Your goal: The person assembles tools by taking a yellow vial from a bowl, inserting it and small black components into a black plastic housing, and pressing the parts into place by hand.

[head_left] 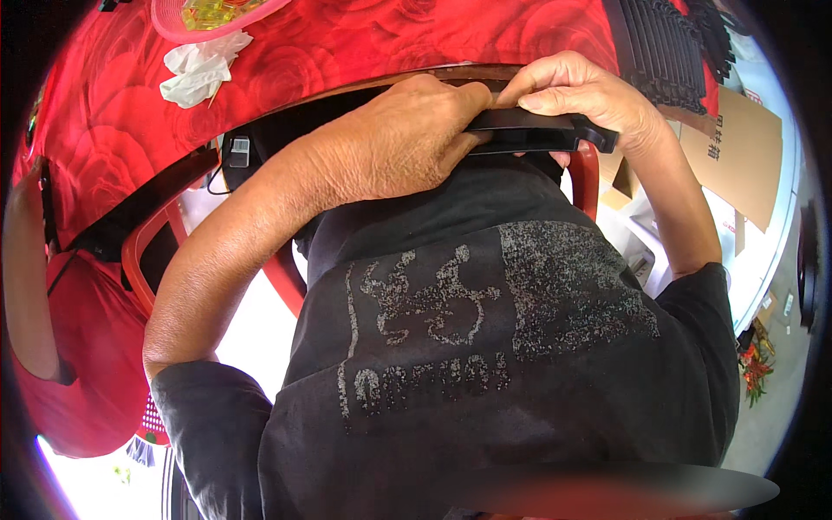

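Observation:
A long, narrow black plastic piece (542,132) with a hooked right end is held between my two hands, at the near edge of the table. My left hand (416,134) is closed around its left part, fingers bent and partly hidden behind the back of the hand. On the upper side, my right hand (585,94) pinches the piece, its thumb and forefinger reaching toward the left fingertips. Whether something small sits between those fingertips, I cannot tell. The piece is above my lap, close to my black shirt (485,347).
A red rose-patterned cloth (347,52) covers the table. Similar black pieces (663,56) lie stacked in a row at the right. A pink basket (173,30) with yellow bits and a crumpled white tissue (201,69) are at the upper left. Cardboard (737,156) stands right; a person in red (91,347) sits left.

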`<state>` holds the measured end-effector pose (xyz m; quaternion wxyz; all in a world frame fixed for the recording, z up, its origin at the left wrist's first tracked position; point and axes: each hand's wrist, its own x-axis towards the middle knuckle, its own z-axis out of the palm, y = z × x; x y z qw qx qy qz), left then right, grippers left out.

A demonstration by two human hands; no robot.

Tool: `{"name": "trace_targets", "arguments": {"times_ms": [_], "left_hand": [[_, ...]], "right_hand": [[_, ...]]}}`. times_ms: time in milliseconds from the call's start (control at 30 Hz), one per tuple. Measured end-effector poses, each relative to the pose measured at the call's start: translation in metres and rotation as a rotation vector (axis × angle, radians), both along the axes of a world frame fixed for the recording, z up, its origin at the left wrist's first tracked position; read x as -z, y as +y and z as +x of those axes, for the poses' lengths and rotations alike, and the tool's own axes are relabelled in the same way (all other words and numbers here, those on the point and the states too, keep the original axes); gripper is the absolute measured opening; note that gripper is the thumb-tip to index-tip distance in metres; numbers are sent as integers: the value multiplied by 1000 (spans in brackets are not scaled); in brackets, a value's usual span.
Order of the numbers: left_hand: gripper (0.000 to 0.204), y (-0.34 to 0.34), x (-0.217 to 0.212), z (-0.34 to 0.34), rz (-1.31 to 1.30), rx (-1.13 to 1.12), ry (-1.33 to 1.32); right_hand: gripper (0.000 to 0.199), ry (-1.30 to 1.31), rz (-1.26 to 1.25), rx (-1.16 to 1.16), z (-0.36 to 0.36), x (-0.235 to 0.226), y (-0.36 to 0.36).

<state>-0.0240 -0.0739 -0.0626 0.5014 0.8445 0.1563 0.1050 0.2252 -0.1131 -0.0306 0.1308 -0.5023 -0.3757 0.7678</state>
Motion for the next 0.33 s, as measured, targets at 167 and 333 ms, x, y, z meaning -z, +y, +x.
{"name": "trace_targets", "arguments": {"times_ms": [167,333], "left_hand": [[21,-8,0,8,-39,-63,23],[27,-13,2,12,-46,-104,23]], "right_hand": [[32,-28,39,-85,13,16,6],[37,8,-11,-123,14,17,11]]}}
